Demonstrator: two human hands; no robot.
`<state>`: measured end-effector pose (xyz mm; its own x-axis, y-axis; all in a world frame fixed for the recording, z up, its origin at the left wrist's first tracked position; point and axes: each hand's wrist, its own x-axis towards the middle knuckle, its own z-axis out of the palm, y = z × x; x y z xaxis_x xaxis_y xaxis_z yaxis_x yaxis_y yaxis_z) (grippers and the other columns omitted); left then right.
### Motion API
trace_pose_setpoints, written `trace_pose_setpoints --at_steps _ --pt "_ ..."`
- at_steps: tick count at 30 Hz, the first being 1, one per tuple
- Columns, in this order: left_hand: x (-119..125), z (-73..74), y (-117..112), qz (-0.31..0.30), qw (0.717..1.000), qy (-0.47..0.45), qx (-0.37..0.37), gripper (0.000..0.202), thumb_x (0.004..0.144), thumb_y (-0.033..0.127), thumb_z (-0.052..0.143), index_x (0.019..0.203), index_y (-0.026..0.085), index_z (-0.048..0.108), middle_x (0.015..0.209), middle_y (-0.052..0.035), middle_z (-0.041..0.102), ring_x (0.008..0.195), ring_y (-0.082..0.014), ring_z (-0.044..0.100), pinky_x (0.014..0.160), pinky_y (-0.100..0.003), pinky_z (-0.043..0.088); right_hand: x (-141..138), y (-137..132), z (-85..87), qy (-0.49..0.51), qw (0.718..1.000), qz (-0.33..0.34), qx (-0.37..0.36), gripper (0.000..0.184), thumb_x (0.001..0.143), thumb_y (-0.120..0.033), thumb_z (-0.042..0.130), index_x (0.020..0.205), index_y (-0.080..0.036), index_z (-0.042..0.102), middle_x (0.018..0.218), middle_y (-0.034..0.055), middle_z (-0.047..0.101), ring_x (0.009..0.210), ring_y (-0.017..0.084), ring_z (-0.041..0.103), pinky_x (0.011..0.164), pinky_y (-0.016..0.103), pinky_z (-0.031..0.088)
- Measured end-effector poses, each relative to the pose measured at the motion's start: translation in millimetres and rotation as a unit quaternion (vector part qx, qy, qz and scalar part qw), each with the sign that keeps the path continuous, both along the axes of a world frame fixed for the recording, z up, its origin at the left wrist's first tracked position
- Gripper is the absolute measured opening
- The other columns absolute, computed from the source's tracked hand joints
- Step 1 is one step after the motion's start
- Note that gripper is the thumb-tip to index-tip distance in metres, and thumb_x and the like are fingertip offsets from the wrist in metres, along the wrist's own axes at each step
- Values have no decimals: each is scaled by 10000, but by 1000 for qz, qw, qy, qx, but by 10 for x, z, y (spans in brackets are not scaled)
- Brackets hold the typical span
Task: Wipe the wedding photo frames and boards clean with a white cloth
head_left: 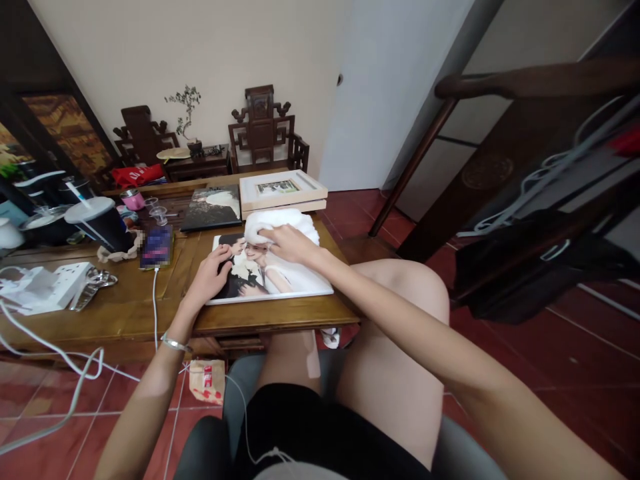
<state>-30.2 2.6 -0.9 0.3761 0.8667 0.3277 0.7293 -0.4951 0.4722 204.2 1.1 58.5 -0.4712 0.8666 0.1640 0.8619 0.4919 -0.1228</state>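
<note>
A large photo print (pixel 295 280) with a white border lies flat on the low wooden table (pixel 125 307) in front of me. My left hand (pixel 211 275) rests flat on its left part, fingers spread. My right hand (pixel 289 244) presses a white towel (pixel 285 221) against the print's upper edge, fingers curled over the cloth.
A dark photo canvas (pixel 213 208) and a light wooden picture frame (pixel 281 189) lie behind the print. To the left are a phone on a cable (pixel 157 247), a dark cup with a straw (pixel 97 222), keys (pixel 95 283) and a power strip (pixel 70 277). Carved chairs stand at the wall.
</note>
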Motion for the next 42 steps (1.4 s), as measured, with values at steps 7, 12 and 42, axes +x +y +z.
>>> trace_pose_setpoints --at_steps 7,12,42 --pt "13 -48 -43 8 1000 9 0 450 933 327 421 1325 154 558 1467 -114 473 1412 -242 360 1173 -443 278 -25 -324 -280 6 997 81 17 360 878 -176 487 1228 -159 572 1240 189 605 1137 316 574 1023 530 314" --pt "24 -20 -72 -8 1000 23 14 457 935 311 399 1333 146 550 1451 -116 491 1369 -243 427 1168 -431 298 108 -1022 -291 35 985 166 14 327 856 -131 485 1151 -177 620 1298 181 589 1347 292 420 1101 538 259" --pt "21 -76 -28 2 1000 2 3 408 906 263 453 1279 191 600 1428 -92 517 1368 -251 426 1154 -462 315 112 -1143 -170 24 994 106 -5 332 869 -95 412 1117 -185 615 1297 157 595 1252 268 516 1087 490 303"
